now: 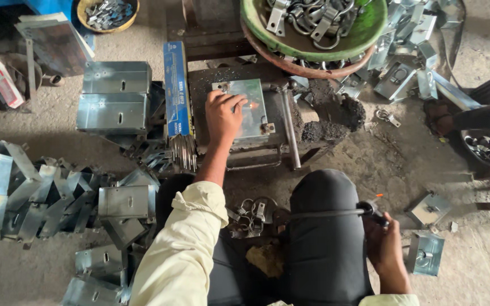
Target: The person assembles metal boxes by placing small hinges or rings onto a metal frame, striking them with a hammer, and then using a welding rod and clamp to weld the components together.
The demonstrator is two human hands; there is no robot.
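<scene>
Head view, left hand: I see my left hand (224,116) pressed palm down, fingers (235,102) spread and slightly curled, on the flat galvanised steel box plate (254,107) that lies on the dark iron work block (267,148). It pins the plate rather than closing round it.

Head view, right hand: my right hand (385,246) sits low beside my right knee, fingers wrapped tight round the black welding electrode holder (373,211); its cable runs across the knee.

Plate detail: a small orange glow shows on the plate just right of my fingertips; a hinge tab sits at the plate's lower right corner.

Edges: the blue carton of welding rods (178,93) stands just left of the block, rods poking out below. A grey steel rod (290,133) lies along the plate's right edge.

Crowding: a green bowl of metal clasps (370,34) overhangs the block's far side; stacked folded steel boxes (114,96) fill the left.

Open room: bare concrete floor (392,153) lies right of the block.
</scene>
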